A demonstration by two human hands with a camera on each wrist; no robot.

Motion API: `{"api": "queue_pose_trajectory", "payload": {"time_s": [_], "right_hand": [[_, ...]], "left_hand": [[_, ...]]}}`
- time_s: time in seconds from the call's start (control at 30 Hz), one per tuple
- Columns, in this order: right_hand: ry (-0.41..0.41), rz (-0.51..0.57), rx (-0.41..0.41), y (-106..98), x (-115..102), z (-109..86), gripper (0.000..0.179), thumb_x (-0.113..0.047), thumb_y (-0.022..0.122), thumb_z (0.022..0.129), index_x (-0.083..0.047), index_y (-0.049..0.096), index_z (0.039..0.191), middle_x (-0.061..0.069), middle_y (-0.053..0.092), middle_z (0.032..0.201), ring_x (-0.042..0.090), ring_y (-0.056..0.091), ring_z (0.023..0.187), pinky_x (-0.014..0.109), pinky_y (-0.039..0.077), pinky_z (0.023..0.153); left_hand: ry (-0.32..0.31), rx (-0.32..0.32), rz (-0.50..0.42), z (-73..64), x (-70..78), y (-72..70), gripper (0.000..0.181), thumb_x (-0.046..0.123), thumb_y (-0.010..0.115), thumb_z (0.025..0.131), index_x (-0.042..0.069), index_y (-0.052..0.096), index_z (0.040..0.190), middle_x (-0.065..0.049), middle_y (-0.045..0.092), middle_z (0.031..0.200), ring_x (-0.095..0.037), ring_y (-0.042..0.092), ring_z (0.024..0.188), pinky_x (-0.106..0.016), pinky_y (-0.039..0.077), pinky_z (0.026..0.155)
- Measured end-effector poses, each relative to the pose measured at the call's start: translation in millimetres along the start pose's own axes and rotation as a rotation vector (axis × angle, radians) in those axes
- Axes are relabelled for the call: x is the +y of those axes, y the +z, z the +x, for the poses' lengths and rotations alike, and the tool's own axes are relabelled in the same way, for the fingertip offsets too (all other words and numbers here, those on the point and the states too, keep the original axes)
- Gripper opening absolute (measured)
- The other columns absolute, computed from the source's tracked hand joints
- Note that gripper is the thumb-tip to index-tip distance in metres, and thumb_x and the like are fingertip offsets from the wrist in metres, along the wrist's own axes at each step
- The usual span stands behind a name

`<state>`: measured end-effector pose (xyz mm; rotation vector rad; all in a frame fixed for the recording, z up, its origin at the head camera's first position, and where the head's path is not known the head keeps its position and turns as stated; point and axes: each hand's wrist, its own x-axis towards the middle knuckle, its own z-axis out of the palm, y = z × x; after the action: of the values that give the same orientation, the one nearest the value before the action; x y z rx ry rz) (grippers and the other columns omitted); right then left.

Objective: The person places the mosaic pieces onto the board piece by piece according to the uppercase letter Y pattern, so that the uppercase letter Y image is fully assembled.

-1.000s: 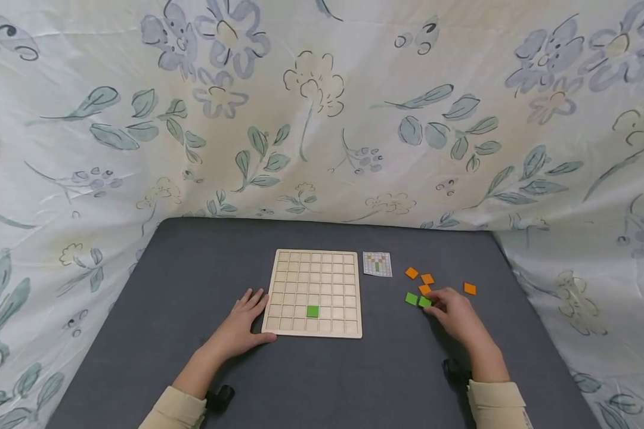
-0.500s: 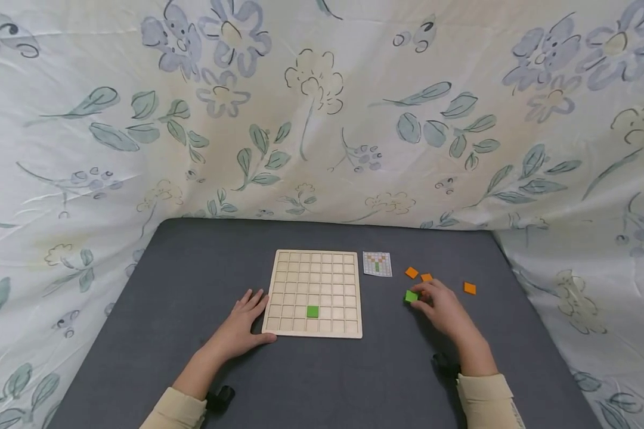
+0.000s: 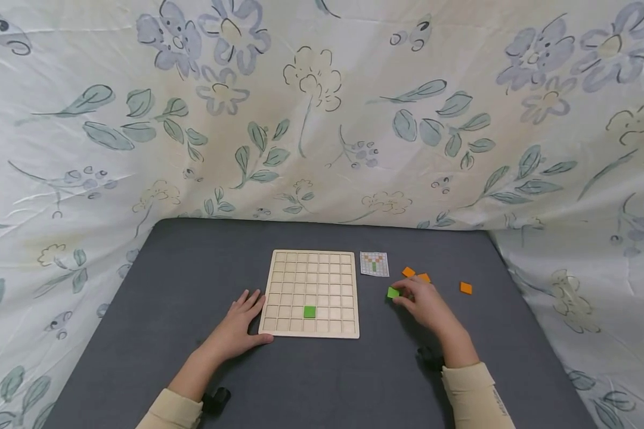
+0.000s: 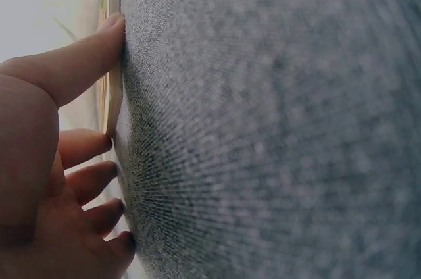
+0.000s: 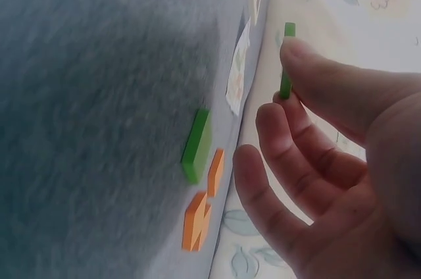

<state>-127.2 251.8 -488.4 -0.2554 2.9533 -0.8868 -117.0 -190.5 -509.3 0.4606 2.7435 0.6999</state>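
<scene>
My right hand (image 3: 421, 301) pinches a green square tile (image 3: 393, 292) between thumb and fingers. The right wrist view shows that tile (image 5: 287, 62) edge-on, raised off the table. Below lies a second green tile (image 5: 197, 147), hidden behind the hand in the head view. Orange tiles (image 3: 408, 272) lie just behind the hand. My left hand (image 3: 236, 328) rests spread at the lower left of a wooden grid board (image 3: 333, 284), its thumb at the near corner and fingertips at the left edge. One green tile (image 3: 309, 311) sits in a lower cell of the board.
A small card with a coloured grid pattern (image 3: 374, 264) lies right of the board. A lone orange tile (image 3: 466, 288) lies farther right. The dark grey tabletop (image 3: 322, 381) ends at a floral curtain (image 3: 322, 149) behind and on both sides.
My right hand has picked up a green tile from the group on the right and carried it left towards the board. The left hand stays at the board's edge.
</scene>
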Motion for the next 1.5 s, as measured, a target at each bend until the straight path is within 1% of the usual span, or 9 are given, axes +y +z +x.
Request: {"api": "queue_pose_trajectory", "payload": {"time_s": [0.17, 0.4, 0.57, 0.7, 0.93, 1.07, 1.33, 1.5], "right_hand": [[-0.013, -0.001, -0.008, 4.3, -7.5, 5.1, 0.031, -0.014, 0.079, 0.088, -0.005, 0.072, 0.117, 0.009, 0.066, 0.107, 0.018, 0.059, 0.085, 0.038, 0.053, 0.074], [-0.05, -0.022, 0.007, 9.3, -15.6, 9.7, 0.029, -0.014, 0.079, 0.088, -0.007, 0.073, 0.115, 0.007, 0.067, 0.107, 0.016, 0.056, 0.083, 0.036, 0.05, 0.072], [-0.036, 0.001, -0.002, 14.2, -19.4, 12.5, 0.028, -0.015, 0.079, 0.088, -0.009, 0.074, 0.115, 0.006, 0.065, 0.105, 0.016, 0.056, 0.083, 0.035, 0.049, 0.073], [-0.041, -0.001, -0.012, 17.6, -23.8, 15.7, 0.027, -0.016, 0.078, 0.089, -0.009, 0.074, 0.115, 0.005, 0.064, 0.104, 0.015, 0.057, 0.084, 0.035, 0.05, 0.073], [-0.083, 0.008, -0.005, 23.2, -31.8, 21.6, 0.027, -0.017, 0.079, 0.089, -0.011, 0.074, 0.115, 0.003, 0.064, 0.105, 0.015, 0.06, 0.086, 0.036, 0.053, 0.074], [-0.095, 0.01, -0.019, 25.9, -36.5, 26.4, 0.028, -0.019, 0.078, 0.089, -0.013, 0.074, 0.116, 0.002, 0.064, 0.106, 0.015, 0.063, 0.087, 0.035, 0.054, 0.074], [-0.109, 0.024, -0.061, 33.1, -46.3, 31.5, 0.028, -0.02, 0.077, 0.091, -0.014, 0.073, 0.118, 0.001, 0.064, 0.106, 0.012, 0.057, 0.082, 0.032, 0.05, 0.071], [-0.119, 0.035, -0.062, 37.4, -52.3, 32.8, 0.027, -0.02, 0.077, 0.091, -0.015, 0.074, 0.117, 0.001, 0.065, 0.108, 0.013, 0.06, 0.085, 0.031, 0.052, 0.07]], "left_hand": [[0.0, -0.004, -0.003, 0.1, 0.1, 0.3, 0.097, 0.047, 0.081, 0.083, 0.009, 0.033, 0.158, -0.016, 0.024, 0.166, -0.041, 0.01, 0.156, -0.062, 0.015, 0.123], [-0.005, -0.002, -0.012, 0.3, 0.2, 1.0, 0.097, 0.047, 0.081, 0.083, 0.009, 0.033, 0.158, -0.015, 0.024, 0.167, -0.041, 0.01, 0.156, -0.063, 0.015, 0.123], [-0.009, -0.001, -0.018, 0.4, 1.0, 1.0, 0.097, 0.046, 0.081, 0.083, 0.009, 0.033, 0.158, -0.015, 0.024, 0.167, -0.041, 0.009, 0.156, -0.063, 0.016, 0.122], [-0.012, 0.0, -0.014, 1.3, 1.2, 1.2, 0.097, 0.046, 0.081, 0.082, 0.01, 0.033, 0.158, -0.015, 0.024, 0.167, -0.041, 0.009, 0.156, -0.063, 0.016, 0.122], [-0.007, 0.0, -0.002, 2.8, -0.8, 1.5, 0.098, 0.047, 0.081, 0.082, 0.009, 0.033, 0.158, -0.015, 0.025, 0.167, -0.041, 0.01, 0.156, -0.062, 0.016, 0.123], [-0.009, -0.001, 0.004, 3.1, -1.3, 0.5, 0.097, 0.046, 0.081, 0.082, 0.009, 0.033, 0.158, -0.015, 0.025, 0.167, -0.041, 0.01, 0.156, -0.062, 0.016, 0.123], [-0.019, -0.006, 0.006, 1.9, 2.0, 1.9, 0.098, 0.048, 0.081, 0.082, 0.009, 0.034, 0.158, -0.015, 0.025, 0.166, -0.042, 0.011, 0.155, -0.063, 0.016, 0.122], [-0.021, 0.005, 0.009, 0.2, 3.0, 2.2, 0.098, 0.048, 0.082, 0.082, 0.008, 0.034, 0.158, -0.017, 0.025, 0.166, -0.043, 0.012, 0.155, -0.064, 0.017, 0.122]]}}
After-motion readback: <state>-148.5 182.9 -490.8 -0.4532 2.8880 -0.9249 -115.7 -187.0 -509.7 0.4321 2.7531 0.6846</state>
